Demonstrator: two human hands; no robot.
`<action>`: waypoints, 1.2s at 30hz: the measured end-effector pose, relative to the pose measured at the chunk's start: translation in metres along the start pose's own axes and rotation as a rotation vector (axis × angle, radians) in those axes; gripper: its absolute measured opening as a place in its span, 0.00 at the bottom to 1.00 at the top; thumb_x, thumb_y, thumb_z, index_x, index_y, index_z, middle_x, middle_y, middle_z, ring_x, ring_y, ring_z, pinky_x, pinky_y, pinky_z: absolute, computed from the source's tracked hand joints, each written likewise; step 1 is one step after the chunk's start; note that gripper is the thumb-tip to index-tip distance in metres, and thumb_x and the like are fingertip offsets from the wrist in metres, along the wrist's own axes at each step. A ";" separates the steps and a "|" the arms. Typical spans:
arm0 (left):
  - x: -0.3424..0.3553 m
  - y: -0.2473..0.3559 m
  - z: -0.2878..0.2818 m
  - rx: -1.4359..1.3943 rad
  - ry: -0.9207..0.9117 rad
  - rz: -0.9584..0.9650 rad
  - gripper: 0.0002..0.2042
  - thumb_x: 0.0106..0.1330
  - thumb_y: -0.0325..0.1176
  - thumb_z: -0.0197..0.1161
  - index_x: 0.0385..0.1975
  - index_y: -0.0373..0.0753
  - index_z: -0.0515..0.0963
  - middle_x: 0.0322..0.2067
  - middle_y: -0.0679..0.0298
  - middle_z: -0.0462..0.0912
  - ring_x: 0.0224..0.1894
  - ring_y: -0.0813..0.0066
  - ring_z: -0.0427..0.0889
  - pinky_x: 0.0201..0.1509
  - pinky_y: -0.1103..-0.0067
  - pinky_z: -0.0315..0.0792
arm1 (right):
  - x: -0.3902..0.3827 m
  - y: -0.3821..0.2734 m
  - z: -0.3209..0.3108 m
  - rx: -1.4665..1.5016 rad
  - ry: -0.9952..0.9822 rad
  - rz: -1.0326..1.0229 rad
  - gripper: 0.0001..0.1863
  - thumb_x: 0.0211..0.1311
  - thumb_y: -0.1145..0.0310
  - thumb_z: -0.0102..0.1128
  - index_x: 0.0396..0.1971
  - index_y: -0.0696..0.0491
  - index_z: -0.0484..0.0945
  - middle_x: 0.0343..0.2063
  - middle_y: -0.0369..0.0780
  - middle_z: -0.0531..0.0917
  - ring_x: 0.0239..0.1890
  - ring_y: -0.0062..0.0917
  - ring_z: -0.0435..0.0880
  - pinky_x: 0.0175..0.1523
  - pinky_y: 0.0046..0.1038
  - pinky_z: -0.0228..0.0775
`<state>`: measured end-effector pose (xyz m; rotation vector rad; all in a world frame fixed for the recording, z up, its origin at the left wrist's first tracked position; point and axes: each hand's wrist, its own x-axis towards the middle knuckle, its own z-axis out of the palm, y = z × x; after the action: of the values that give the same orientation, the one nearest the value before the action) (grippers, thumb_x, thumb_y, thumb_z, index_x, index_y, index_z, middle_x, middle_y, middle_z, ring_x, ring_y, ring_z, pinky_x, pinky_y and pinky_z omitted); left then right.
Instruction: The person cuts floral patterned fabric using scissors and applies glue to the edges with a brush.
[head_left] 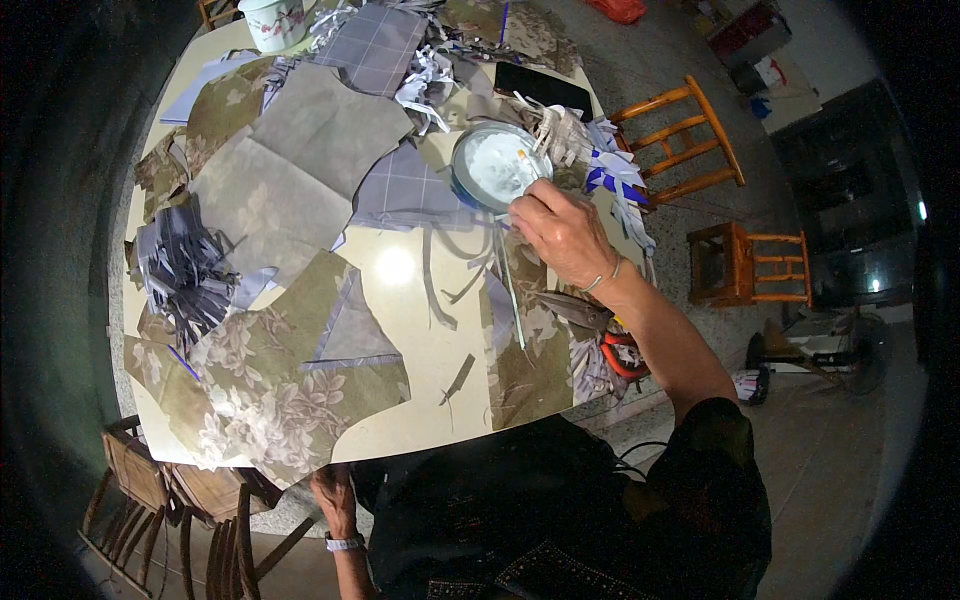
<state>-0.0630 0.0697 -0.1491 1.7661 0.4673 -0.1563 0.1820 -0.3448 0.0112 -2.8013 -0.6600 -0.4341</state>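
Observation:
My right hand (562, 232) is closed in a pinch at the near right rim of a round glass dish (488, 165) with whitish contents. A short pale stick with an orange end (521, 156) shows over the dish, close to my fingertips; whether they grip it I cannot tell. Below the hand, a thin pale strip (512, 295) hangs down across the table. My left hand (334, 498) is low by the table's near edge, beside a floral cloth piece (290, 390). Its fingers are mostly hidden.
Grey fabric pieces (300, 140) and bundles of cut strips (185, 265) cover much of the table (420, 400). Scissors (575, 308) and an orange-handled tool (622, 357) lie right. A black phone (543, 90) and a white pot (273, 22) lie farther back. Wooden chairs (690, 140) stand around.

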 end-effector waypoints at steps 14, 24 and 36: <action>-0.002 0.002 -0.009 0.366 -0.170 0.173 0.09 0.69 0.31 0.58 0.41 0.30 0.79 0.35 0.48 0.83 0.34 0.56 0.82 0.37 0.66 0.74 | 0.011 -0.002 -0.015 0.459 0.105 0.333 0.03 0.58 0.77 0.65 0.32 0.57 0.80 0.29 0.39 0.80 0.29 0.25 0.81 0.35 0.27 0.73; -0.024 0.155 -0.020 0.334 -0.661 0.253 0.14 0.61 0.19 0.61 0.46 0.34 0.80 0.44 0.50 0.84 0.47 0.52 0.83 0.49 0.69 0.76 | 0.013 -0.007 -0.036 1.284 0.138 0.436 0.02 0.68 0.79 0.58 0.37 0.57 0.77 0.28 0.33 0.80 0.24 0.10 0.72 0.27 0.14 0.62; 0.018 0.247 0.086 -0.609 -0.585 0.202 0.25 0.68 0.23 0.63 0.61 0.34 0.60 0.57 0.55 0.72 0.62 0.68 0.71 0.69 0.72 0.64 | -0.004 -0.097 -0.065 0.639 -0.017 0.009 0.05 0.58 0.78 0.63 0.33 0.57 0.77 0.28 0.39 0.79 0.28 0.25 0.80 0.33 0.25 0.71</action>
<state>0.0623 -0.0525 0.0458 1.0879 -0.0925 -0.3358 0.1188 -0.2806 0.0848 -2.2014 -0.6484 -0.1551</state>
